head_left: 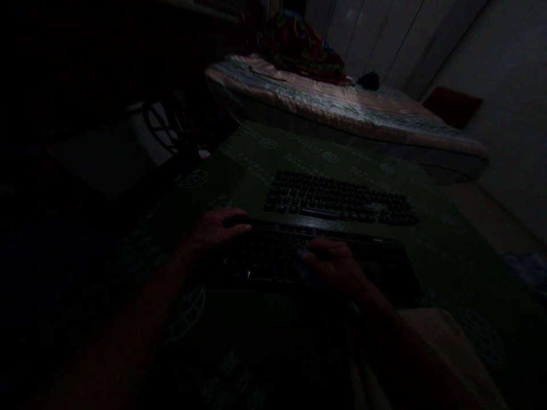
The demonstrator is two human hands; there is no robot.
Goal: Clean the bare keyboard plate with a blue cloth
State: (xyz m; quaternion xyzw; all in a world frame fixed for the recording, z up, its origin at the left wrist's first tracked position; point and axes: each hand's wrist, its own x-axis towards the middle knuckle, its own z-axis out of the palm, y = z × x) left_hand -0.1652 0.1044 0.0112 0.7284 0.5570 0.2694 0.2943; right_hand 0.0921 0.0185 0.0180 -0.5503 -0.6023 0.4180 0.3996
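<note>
A dark keyboard base (376, 259), apparently stripped of its keycaps, lies in front of me. My left hand (216, 230) grips its upper left corner, the thumb over the edge. Over the middle of the base, my right hand (335, 265) is closed around a small pale bluish cloth (306, 266), which is pressed down among the key positions. Much of that cloth is hidden by the fingers and the dim light. Just beyond the base, loose black keycaps (329, 196) are laid out in keyboard order.
Everything rests on a green printed table cover (243, 165). A beige cloth (444, 336) lies at the lower right. Past the table stands a bed with a patterned mattress (325, 108) and a red patterned bundle (303, 51). A dark chair (164, 128) is at the left.
</note>
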